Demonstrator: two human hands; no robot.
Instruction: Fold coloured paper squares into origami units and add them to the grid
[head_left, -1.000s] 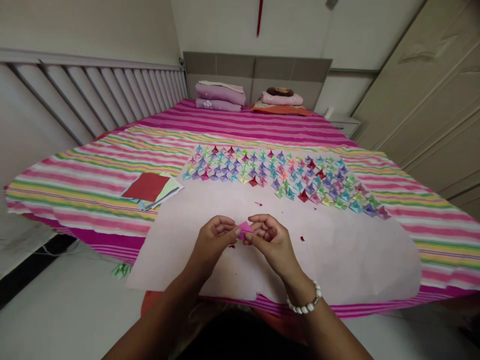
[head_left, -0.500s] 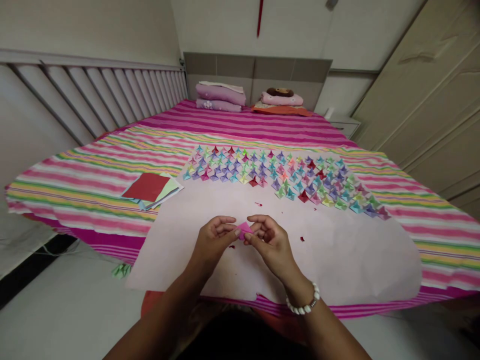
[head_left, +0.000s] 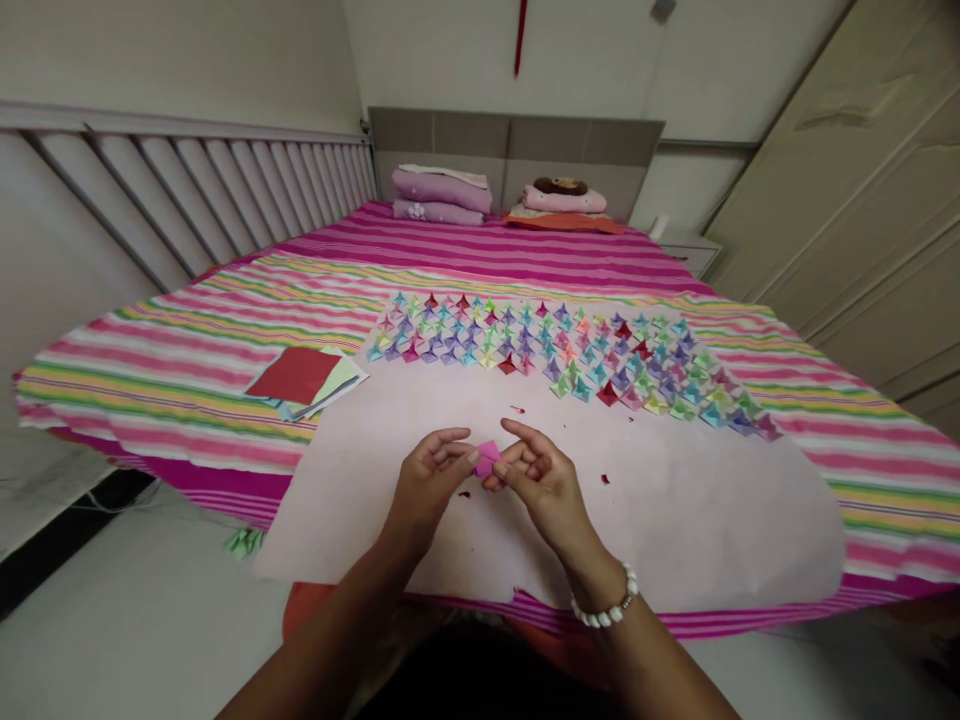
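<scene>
A small folded piece of pink paper (head_left: 487,458) is pinched between my two hands, above the large pale sheet (head_left: 360,480). My left hand (head_left: 431,480) grips its left side between thumb and fingers. From the right, my right hand (head_left: 541,480) pinches the paper's lower right edge, its index finger raised off it. Beyond the hands, rows of small folded paper pieces (head_left: 450,335) in many colours stand on the far part of the sheet. Dark red scraps (head_left: 605,479) lie near my hands.
A stack of paper squares with a red one (head_left: 296,375) on top lies at the left, on the striped bedspread (head_left: 172,370). Folded purple bedding (head_left: 441,195) and a pink pile (head_left: 564,200) sit by the headboard. Crumpled green paper (head_left: 244,542) is on the floor.
The pink paper has turned slightly and shows a flatter, squarer face instead of a pointed top. My right index finger has lifted away from it. Both hands stay in nearly the same place.
</scene>
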